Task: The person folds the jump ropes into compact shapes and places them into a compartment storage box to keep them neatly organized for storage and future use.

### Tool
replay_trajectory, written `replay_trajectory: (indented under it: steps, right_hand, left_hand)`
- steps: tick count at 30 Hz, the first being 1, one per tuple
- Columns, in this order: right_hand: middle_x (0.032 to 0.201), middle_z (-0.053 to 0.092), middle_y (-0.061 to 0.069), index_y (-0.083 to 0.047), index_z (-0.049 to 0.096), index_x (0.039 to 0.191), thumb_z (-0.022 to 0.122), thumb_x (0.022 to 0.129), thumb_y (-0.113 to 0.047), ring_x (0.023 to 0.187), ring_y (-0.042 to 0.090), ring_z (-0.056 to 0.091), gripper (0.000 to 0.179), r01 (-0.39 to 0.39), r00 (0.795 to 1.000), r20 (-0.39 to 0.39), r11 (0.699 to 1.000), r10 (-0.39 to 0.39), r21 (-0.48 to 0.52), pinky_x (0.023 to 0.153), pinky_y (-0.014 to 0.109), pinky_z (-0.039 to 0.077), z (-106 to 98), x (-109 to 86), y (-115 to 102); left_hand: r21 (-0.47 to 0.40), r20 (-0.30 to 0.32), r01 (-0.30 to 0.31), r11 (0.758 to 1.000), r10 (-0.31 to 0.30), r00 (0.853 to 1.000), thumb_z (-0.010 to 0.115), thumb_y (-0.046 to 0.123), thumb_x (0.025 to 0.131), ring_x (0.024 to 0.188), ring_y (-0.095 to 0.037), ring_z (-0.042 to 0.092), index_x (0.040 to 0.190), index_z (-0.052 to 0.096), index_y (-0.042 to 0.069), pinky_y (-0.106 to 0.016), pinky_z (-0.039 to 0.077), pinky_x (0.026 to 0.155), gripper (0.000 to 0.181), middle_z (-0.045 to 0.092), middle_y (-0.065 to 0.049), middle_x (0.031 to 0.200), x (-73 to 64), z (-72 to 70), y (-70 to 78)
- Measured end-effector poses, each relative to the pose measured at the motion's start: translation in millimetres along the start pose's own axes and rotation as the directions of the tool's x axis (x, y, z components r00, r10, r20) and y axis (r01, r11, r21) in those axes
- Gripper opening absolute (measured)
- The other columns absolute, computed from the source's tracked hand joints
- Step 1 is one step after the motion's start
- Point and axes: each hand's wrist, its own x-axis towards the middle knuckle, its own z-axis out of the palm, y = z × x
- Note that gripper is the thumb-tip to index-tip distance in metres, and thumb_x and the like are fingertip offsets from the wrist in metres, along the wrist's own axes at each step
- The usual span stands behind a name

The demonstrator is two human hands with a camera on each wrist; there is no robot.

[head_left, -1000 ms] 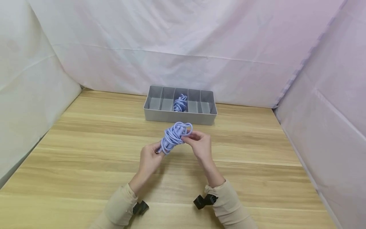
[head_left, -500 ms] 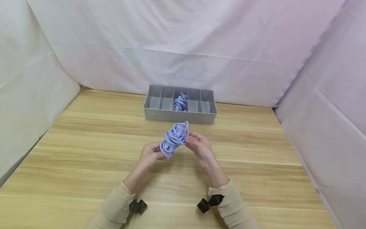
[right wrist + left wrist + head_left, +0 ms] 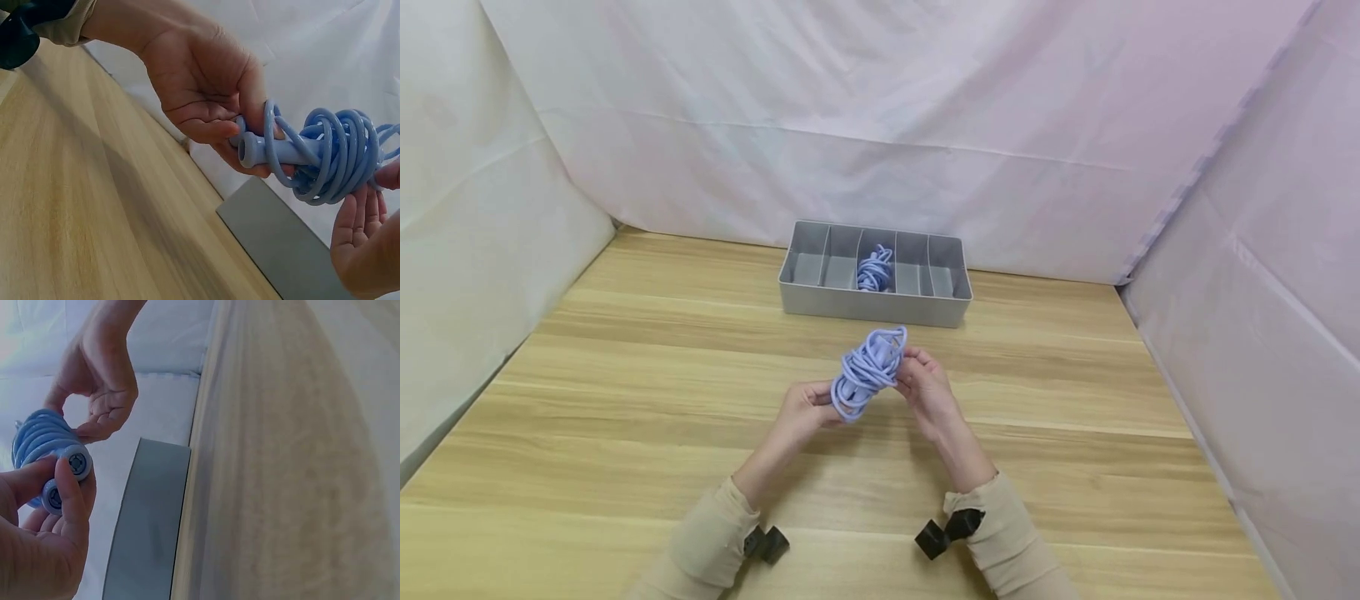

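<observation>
A bundled light-blue jump rope (image 3: 871, 367) is held in the air between both hands, its cord wound around the two handles. My left hand (image 3: 797, 412) pinches its lower-left end; in the left wrist view the thumb and fingers are on the round handle ends (image 3: 77, 464). At the other end, the thumb and fingers of my right hand (image 3: 929, 402) pinch the wound cord (image 3: 340, 156). A second bundled jump rope (image 3: 875, 271) lies in the middle compartment of a grey divided box (image 3: 876, 306), just beyond the hands.
The box stands toward the back of a wood-grain table (image 3: 625, 400), its other compartments showing bare bottoms. White cloth (image 3: 850, 100) hangs behind and on both sides. Black camera mounts (image 3: 931, 537) sit at both beige sleeves.
The jump rope bundle has turned a little and moved slightly nearer the person. My right hand's fingers have shifted from its front to its right side. The other rope stays in the box.
</observation>
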Motion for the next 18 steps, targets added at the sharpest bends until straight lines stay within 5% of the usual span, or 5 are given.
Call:
replay_trajectory:
  steps: [6,9,11,15,18]
  right_hand:
    - [0.095,0.062,0.001,0.0,0.064,0.103,0.059,0.078,0.004,0.074,0.007,0.061,0.026,0.234,0.972,0.022,0.949,-0.235,-0.21,0.067,0.022,0.053,-5,1.8,5]
    - [0.099,0.061,0.012,0.008,0.066,0.098,0.063,0.078,0.007,0.079,0.008,0.062,0.021,0.403,0.914,0.115,0.842,-0.389,-0.357,0.068,0.02,0.053,-6,1.5,4]
    - [0.095,0.061,0.016,0.009,0.066,0.094,0.065,0.076,0.008,0.078,0.01,0.061,0.018,0.548,0.831,0.226,0.681,-0.508,-0.485,0.066,0.018,0.052,-8,2.4,2]
    - [0.082,0.064,0.012,0.005,0.07,0.086,0.069,0.073,0.008,0.068,0.015,0.06,0.013,0.734,0.601,0.46,0.223,-0.654,-0.642,0.058,0.017,0.051,-12,5.1,-6]
    - [0.078,0.066,0.01,0.002,0.07,0.082,0.07,0.073,0.006,0.064,0.016,0.061,0.01,0.749,0.515,0.556,0.027,-0.652,-0.662,0.055,0.018,0.05,-14,5.6,-13]
  left_hand:
    - [0.021,-0.02,0.019,1.0,-0.019,1.0,0.051,-0.017,0.065,0.065,-0.008,0.062,0.111,0.052,-0.017,-0.023,0.054,0.06,0.047,0.063,-0.029,0.096,-2.3,-1.3,0.9]
    - [0.014,-0.018,0.035,0.999,-0.034,0.999,0.05,-0.018,0.063,0.064,-0.007,0.061,0.112,0.051,-0.018,-0.021,0.053,0.059,0.05,0.064,-0.028,0.095,-2.1,-4.2,2.2]
    - [0.002,-0.007,0.047,0.999,-0.047,0.999,0.05,-0.019,0.063,0.063,-0.007,0.061,0.113,0.05,-0.018,-0.021,0.053,0.058,0.05,0.065,-0.026,0.094,-1.7,-5.5,2.9]
    - [-0.029,0.023,0.077,0.997,-0.077,0.997,0.052,-0.018,0.066,0.064,-0.006,0.062,0.114,0.048,-0.019,-0.022,0.054,0.061,0.049,0.066,-0.022,0.093,-0.5,-7.2,5.1]
    - [-0.046,0.012,0.083,0.995,-0.083,0.996,0.054,-0.017,0.069,0.064,-0.006,0.062,0.114,0.048,-0.018,-0.023,0.054,0.063,0.045,0.067,-0.02,0.094,1.7,-9.3,5.7]
